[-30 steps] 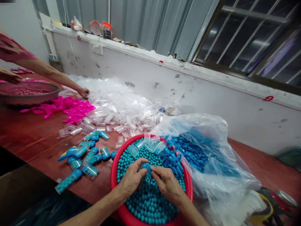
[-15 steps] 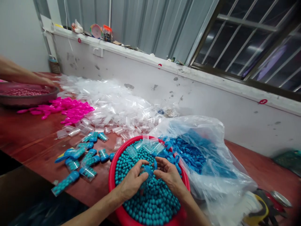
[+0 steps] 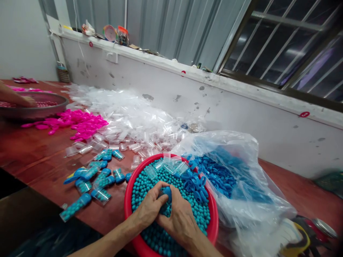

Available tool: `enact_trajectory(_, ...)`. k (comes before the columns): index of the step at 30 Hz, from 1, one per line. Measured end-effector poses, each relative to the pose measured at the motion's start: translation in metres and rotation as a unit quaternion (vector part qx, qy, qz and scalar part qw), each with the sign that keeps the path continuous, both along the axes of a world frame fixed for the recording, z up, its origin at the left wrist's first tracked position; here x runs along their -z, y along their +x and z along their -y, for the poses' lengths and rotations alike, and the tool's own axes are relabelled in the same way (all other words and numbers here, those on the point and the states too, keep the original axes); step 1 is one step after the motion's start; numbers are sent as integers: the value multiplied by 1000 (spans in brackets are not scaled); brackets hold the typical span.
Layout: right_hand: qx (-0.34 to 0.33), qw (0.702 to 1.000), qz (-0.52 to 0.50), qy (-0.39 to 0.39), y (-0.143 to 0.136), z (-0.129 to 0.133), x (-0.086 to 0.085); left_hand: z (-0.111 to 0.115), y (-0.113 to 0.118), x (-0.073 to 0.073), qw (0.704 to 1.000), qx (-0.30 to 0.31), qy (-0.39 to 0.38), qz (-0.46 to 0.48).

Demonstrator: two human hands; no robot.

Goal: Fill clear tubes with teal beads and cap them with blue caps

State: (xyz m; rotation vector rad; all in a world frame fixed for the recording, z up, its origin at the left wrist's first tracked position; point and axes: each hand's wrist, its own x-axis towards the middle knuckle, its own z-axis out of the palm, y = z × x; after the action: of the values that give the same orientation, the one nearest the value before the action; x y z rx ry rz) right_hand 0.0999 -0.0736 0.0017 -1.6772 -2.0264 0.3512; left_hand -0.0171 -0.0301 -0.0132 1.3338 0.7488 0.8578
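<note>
Above a red basin (image 3: 129,191) of teal beads (image 3: 150,175), my two hands meet around a small bead-filled case with a blue cap (image 3: 167,192). My left hand (image 3: 150,205) is closed round the case, with most of its body hidden by the fingers. My right hand (image 3: 179,214) is closed too, its fingers pressed against the cap's side. Loose blue caps (image 3: 197,187) lie on the beads at the basin's right. Several clear empty cases (image 3: 168,167) rest on the beads at the far rim.
Filled blue-capped cases (image 3: 102,178) lie left of the basin. Behind them spreads a heap of clear cases (image 3: 128,114). A plastic bag (image 3: 241,142) of blue caps stands right. Far left, a co-worker's hand (image 3: 26,101) is in a bowl (image 3: 53,110) beside pink caps (image 3: 85,123).
My right hand has moved in against my left, and the blue cap now sits on the case between them. The co-worker's hand has shifted left within the bowl.
</note>
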Motion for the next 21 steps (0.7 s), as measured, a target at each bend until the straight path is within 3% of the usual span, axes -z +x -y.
enact_trajectory(4,27,996,74,29,-10,-1,3,-1,-1,2,999,-24,-2,-34)
enact_trajectory(7,31,997,72,17,-13,-3,2,-3,0,2,997,-39,6,-66)
enact_trajectory(13,-44,998,1,-52,5,-9,-4,2,-2,-12,984,-98,92,-112)
enact_trajectory(17,-46,998,-27,-38,20,-21,-11,-3,-33,-23,956,-187,140,-179)
enact_trajectory(21,-69,996,60,10,4,-44,-18,-26,-86,-27,876,-329,150,-319)
